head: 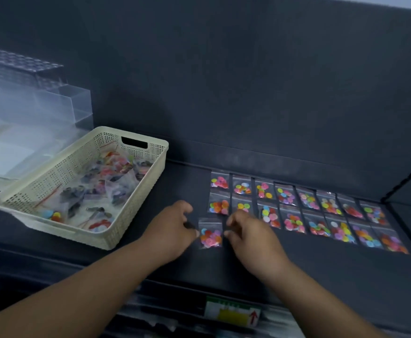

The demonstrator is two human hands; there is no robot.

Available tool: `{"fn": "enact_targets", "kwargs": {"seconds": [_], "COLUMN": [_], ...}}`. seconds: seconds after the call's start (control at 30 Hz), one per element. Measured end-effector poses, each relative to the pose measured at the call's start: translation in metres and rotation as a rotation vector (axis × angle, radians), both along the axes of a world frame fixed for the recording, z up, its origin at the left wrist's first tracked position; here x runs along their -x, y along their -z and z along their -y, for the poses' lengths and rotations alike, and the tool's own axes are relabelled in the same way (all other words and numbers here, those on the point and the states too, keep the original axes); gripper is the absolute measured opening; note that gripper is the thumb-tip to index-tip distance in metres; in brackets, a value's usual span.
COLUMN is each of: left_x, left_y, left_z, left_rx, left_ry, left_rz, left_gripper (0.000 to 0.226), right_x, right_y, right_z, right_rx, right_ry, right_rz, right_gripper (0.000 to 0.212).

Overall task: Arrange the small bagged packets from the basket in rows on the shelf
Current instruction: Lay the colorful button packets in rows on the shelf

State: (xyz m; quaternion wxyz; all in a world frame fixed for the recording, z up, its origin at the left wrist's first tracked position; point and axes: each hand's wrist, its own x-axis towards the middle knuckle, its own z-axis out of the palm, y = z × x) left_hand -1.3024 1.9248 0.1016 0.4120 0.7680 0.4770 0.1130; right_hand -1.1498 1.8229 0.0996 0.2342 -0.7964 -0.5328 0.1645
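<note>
A small clear packet of coloured buttons (210,234) lies flat on the dark shelf (297,269), below the left end of two rows of similar packets (297,211). My left hand (172,228) has curled fingers and pinches the packet's left edge. My right hand (246,236), fingers also curled, pinches its right edge and covers part of the second-row packet behind it. The cream perforated basket (136,203) stands to the left with several more packets (102,191) inside.
Clear plastic boxes (28,106) are stacked behind and left of the basket. The dark back wall (248,81) rises behind the rows. A side panel (409,191) closes the shelf at the right. A green and yellow label (231,313) sits below the front edge.
</note>
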Motion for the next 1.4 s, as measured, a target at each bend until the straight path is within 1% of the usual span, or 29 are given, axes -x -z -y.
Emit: {"fn": "enact_targets", "kwargs": {"seconds": [0.03,0.1,0.17,0.27,0.4,0.57,0.63,0.7,0.77,0.83,1.0,1.13,1.23,1.4], "left_x": [0.003,0.008,0.01,0.008,0.001,-0.002,-0.002,-0.003,-0.002,-0.002,0.006,0.025,0.05,0.103], "left_y": [0.002,0.006,0.011,0.016,0.019,0.018,0.018,0.016,0.011,0.002,-0.026,-0.049,-0.066,-0.084], "left_z": [-0.001,-0.002,-0.001,0.0,-0.003,-0.003,-0.003,-0.003,-0.005,-0.006,-0.01,-0.015,-0.021,-0.045], "left_rx": [-0.066,-0.186,-0.3,-0.46,-0.511,-0.516,-0.508,-0.472,-0.442,-0.462,-0.71,-0.888,-0.911,-0.835], "left_ry": [0.046,0.152,0.273,0.415,0.464,0.464,0.463,0.463,0.451,0.413,0.311,0.251,0.142,-0.046], "left_rz": [-0.008,-0.006,-0.02,-0.086,-0.102,-0.094,-0.103,-0.105,-0.089,-0.094,-0.129,-0.203,-0.244,-0.315], "left_gripper": [0.035,0.03,0.024,0.028,0.034,0.034,0.033,0.035,0.04,0.045,0.044,0.043,0.04,0.039], "right_x": [0.0,0.001,0.002,0.001,-0.001,-0.007,-0.008,-0.01,-0.012,-0.014,-0.009,0.007,0.026,0.06], "right_y": [0.002,0.009,0.017,0.022,0.021,0.017,0.014,0.01,0.003,-0.005,-0.024,-0.042,-0.058,-0.074], "right_z": [0.002,0.005,0.007,0.01,0.012,0.011,0.01,0.009,0.007,0.002,-0.021,-0.045,-0.064,-0.095], "right_rx": [-0.055,-0.084,-0.023,0.071,0.123,0.164,0.16,0.132,0.092,0.039,-0.067,-0.174,-0.209,-0.27], "right_ry": [-0.065,-0.198,-0.263,-0.251,-0.232,-0.292,-0.323,-0.349,-0.357,-0.371,-0.427,-0.511,-0.57,-0.626], "right_rz": [0.097,0.218,0.249,0.24,0.268,0.291,0.293,0.286,0.276,0.283,0.308,0.313,0.33,0.292], "right_gripper": [0.007,0.019,0.032,0.04,0.05,0.053,0.052,0.044,0.039,0.037,0.04,0.042,0.044,0.04]}}
